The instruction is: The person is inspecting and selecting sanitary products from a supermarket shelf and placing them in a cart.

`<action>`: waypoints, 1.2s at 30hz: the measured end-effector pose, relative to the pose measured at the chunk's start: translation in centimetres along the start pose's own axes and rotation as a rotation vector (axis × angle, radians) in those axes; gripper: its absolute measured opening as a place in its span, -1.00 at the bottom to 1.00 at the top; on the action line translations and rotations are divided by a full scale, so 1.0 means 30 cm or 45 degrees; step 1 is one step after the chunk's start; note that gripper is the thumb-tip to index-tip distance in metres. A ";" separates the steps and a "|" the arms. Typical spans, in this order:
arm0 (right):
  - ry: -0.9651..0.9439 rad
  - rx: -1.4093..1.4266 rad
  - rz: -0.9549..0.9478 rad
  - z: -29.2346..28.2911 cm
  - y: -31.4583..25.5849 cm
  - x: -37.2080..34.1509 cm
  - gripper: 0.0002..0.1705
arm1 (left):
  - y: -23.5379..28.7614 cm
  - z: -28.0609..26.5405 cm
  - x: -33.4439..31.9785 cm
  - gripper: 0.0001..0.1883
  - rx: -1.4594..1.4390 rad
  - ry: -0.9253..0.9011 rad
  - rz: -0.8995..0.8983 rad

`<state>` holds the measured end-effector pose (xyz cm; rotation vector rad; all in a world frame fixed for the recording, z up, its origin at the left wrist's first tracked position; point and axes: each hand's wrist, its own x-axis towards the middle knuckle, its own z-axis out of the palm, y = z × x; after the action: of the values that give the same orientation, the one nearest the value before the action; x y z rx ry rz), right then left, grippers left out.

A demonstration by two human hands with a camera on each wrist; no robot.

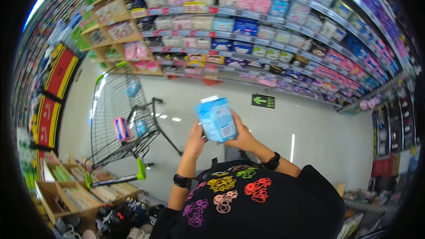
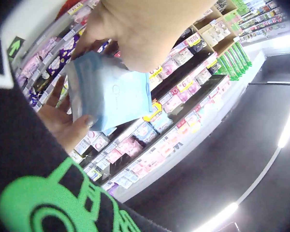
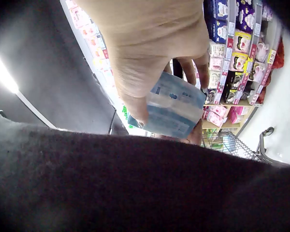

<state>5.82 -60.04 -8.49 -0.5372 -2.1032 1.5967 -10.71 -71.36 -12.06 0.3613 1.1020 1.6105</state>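
Both hands hold a light-blue package [image 1: 217,119] in front of the body, above the floor. The left hand [image 1: 195,140] grips its left side and the right hand [image 1: 242,136] its right lower side. In the left wrist view the blue package [image 2: 111,92] lies between the left hand [image 2: 135,34] and the right hand [image 2: 63,123], whose thumb rests on its face. The right wrist view shows the right hand [image 3: 150,48] with thumb and fingers spread round the package [image 3: 171,106]; the left hand's fingers [image 3: 195,134] show at its far edge.
A shopping cart [image 1: 119,119] stands at the left with a pink-and-blue pack [image 1: 121,129] and blue packs [image 1: 141,127] in it. Shelves [image 1: 248,37] of packaged goods curve across the back. A green arrow sign [image 1: 263,101] is on the floor. Wooden bins [image 1: 75,190] stand at the lower left.
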 end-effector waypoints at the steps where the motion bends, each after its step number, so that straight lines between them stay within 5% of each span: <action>1: 0.022 -0.020 -0.041 -0.003 -0.016 0.002 0.18 | 0.005 0.018 0.000 -0.57 0.013 0.057 -0.006; 9: 0.136 -0.051 -0.130 -0.005 0.016 -0.077 0.11 | -0.031 0.053 0.019 -0.58 0.121 0.192 -0.074; 20: 0.359 -0.092 -0.114 -0.083 0.045 -0.257 0.12 | -0.140 0.185 0.058 -0.57 0.268 -0.316 -0.304; 27: 0.435 0.078 -0.051 -0.072 0.070 -0.296 -0.13 | -0.155 0.170 0.040 -0.48 0.325 -0.373 -0.366; 31: 0.552 0.485 -0.038 -0.059 0.084 -0.306 -0.22 | -0.153 0.137 0.026 -0.48 -0.004 -0.462 -0.349; 36: 0.572 0.682 -0.017 -0.070 0.091 -0.307 -0.27 | -0.185 0.060 0.059 -0.67 -0.167 -0.128 -0.026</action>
<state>14.72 -62.76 -11.68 -0.6156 -1.2867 1.7421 -6.72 -69.11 -16.09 0.3395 0.9162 1.6197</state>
